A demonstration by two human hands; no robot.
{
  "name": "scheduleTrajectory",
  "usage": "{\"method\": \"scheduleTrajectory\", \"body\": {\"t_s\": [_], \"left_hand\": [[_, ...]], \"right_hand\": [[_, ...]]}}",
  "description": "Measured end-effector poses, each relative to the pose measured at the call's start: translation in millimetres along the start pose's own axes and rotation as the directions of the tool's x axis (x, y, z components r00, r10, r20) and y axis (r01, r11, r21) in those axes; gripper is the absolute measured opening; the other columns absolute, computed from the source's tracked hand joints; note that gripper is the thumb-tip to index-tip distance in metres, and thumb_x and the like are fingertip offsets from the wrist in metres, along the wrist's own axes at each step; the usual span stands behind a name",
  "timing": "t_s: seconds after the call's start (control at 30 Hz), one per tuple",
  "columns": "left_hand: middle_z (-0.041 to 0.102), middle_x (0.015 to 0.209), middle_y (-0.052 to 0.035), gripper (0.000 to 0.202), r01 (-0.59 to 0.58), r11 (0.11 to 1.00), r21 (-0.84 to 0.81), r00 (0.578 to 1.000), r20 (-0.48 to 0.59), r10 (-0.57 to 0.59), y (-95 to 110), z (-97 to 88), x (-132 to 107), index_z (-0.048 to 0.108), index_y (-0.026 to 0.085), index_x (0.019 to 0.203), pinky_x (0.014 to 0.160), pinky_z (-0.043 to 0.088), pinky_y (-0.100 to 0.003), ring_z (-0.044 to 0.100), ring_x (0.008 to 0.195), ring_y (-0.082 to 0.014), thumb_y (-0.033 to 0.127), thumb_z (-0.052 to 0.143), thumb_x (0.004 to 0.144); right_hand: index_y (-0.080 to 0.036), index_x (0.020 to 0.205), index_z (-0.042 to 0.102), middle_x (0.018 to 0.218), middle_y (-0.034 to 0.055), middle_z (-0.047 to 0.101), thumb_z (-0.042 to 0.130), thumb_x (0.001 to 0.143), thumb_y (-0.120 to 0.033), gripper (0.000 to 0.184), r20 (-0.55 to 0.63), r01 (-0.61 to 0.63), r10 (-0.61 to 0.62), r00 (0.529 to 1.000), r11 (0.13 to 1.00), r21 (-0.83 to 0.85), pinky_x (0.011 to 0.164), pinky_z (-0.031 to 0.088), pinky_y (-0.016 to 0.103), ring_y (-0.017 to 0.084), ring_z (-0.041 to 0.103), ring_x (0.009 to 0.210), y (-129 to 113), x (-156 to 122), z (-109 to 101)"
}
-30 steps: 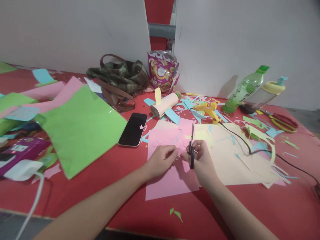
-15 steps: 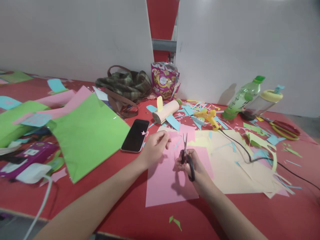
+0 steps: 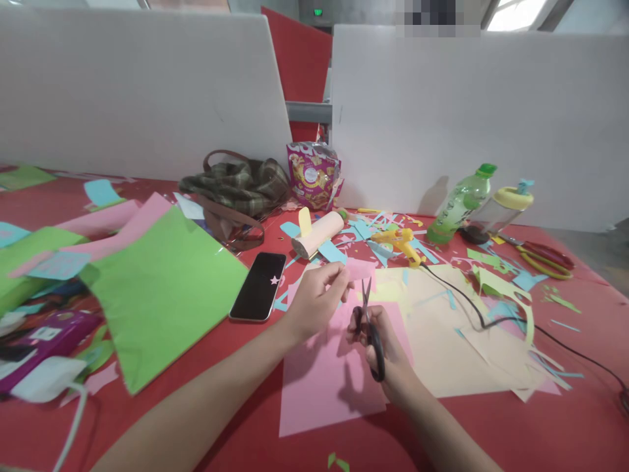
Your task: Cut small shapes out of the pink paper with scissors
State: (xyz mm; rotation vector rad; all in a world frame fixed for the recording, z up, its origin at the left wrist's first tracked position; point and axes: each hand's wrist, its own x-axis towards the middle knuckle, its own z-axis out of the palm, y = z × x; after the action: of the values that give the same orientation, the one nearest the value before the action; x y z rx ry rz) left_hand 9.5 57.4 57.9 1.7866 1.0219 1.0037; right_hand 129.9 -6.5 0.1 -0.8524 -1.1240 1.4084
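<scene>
My right hand [image 3: 386, 351] grips a pair of scissors [image 3: 377, 354] by its black handles. The blades point away from me and are slightly apart. Close to the blade tips, my left hand [image 3: 317, 298] is closed in a pinch; whatever its fingertips hold is too small or hidden to make out. Both hands are above a pink paper sheet [image 3: 319, 400]. Beyond the fingers is a smaller pink paper piece [image 3: 361, 267]. A black phone [image 3: 258, 292] with a small pink star on its screen lies left of my left hand.
A paper roll with blue and yellow tabs [image 3: 322, 234] lies behind my hands. Right of it sit a yellow glue gun [image 3: 400, 241], a green bottle [image 3: 462, 203] and red-handled scissors [image 3: 545, 255]. Green card [image 3: 167, 295] and a purple power strip [image 3: 54, 341] are left.
My left hand has moved right, closer to the scissor blades. The scissors stay in my right hand. The view has tilted up, showing more above the white panels.
</scene>
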Motion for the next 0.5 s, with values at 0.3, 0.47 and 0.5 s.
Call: {"method": "scheduleTrajectory", "body": {"t_s": [0.3,0.47,0.5], "left_hand": [[0.044,0.053,0.0026,0.031,0.009,0.997,0.078,1.000,0.020,-0.011,-1.3,6.7,5.0,0.041,0.016,0.055,0.058,0.036,-0.021,0.046,0.057,-0.0097,0.026,0.031,0.083],[0.044,0.053,0.0026,0.029,0.004,0.985,0.170,0.998,0.055,-0.014,-3.1,8.9,5.2,0.043,0.016,0.060,0.053,0.034,-0.021,0.043,0.054,-0.0100,0.027,0.031,0.084],[0.043,0.054,0.0026,0.030,0.002,0.984,0.180,0.998,0.056,-0.012,-3.6,9.2,5.2,0.042,0.016,0.059,0.052,0.033,-0.021,0.043,0.054,-0.0099,0.027,0.030,0.084]], "right_hand": [[-0.025,0.080,0.033,0.074,-0.0001,0.041,0.055,0.068,-0.039,0.028,0.001,-0.012,0.012,1.000,0.997,-0.079,0.052,0.034,0.026,0.015,0.039,0.062,-6.9,-1.8,-3.2],[-0.025,0.077,0.037,0.072,-0.0003,0.040,0.053,0.070,-0.037,0.021,-0.031,-0.028,0.026,0.999,0.998,-0.059,0.053,0.033,0.027,0.016,0.038,0.062,-7.2,-0.2,-4.6],[-0.025,0.077,0.037,0.071,-0.0003,0.040,0.053,0.071,-0.037,0.021,-0.034,-0.039,0.037,0.999,0.998,-0.052,0.053,0.032,0.027,0.016,0.038,0.062,-7.1,0.1,-4.9]]}}
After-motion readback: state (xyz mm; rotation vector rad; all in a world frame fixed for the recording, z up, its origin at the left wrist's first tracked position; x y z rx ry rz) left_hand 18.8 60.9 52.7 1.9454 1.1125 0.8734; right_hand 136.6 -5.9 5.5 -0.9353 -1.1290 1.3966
